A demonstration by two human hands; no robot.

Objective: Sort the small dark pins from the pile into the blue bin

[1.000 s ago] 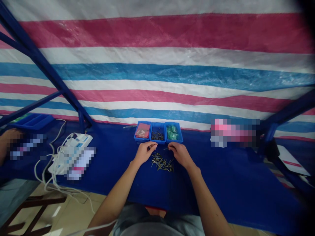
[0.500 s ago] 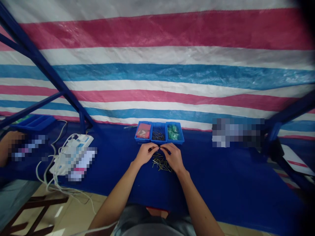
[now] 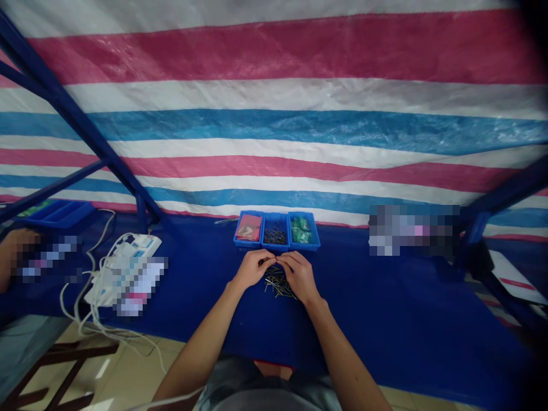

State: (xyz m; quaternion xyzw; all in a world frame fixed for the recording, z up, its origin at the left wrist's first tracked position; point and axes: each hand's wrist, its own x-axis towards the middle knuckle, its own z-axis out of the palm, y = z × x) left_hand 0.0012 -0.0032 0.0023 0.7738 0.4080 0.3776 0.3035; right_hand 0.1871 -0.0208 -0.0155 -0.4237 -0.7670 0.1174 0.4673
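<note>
My left hand [image 3: 253,267] and my right hand [image 3: 298,273] meet fingertip to fingertip just in front of the bins. Both are closed in a pinch, and whatever lies between the fingertips is too small to make out. Beneath and between them, a loose pile of thin brass-coloured pins or screws [image 3: 279,284] lies on the blue table, partly covered by my right hand. Behind the hands stand three joined blue bins: the left bin [image 3: 235,243] holds a pink item, the middle bin [image 3: 276,248] dark thin pins or screws, the right bin [image 3: 318,242] green packets.
On the left lie a white power strip [image 3: 148,246] and tangled white cables [image 3: 96,305] hanging over the table edge. Another person's hand [image 3: 19,248] is at far left near a blue tray [image 3: 64,214]. Blue metal posts [image 3: 98,145] slant up at both sides before a striped tarp [image 3: 274,131].
The fingers of my right hand have closed in a little towards my left fingertips. My left hand is nearly still, and the pile looks the same.
</note>
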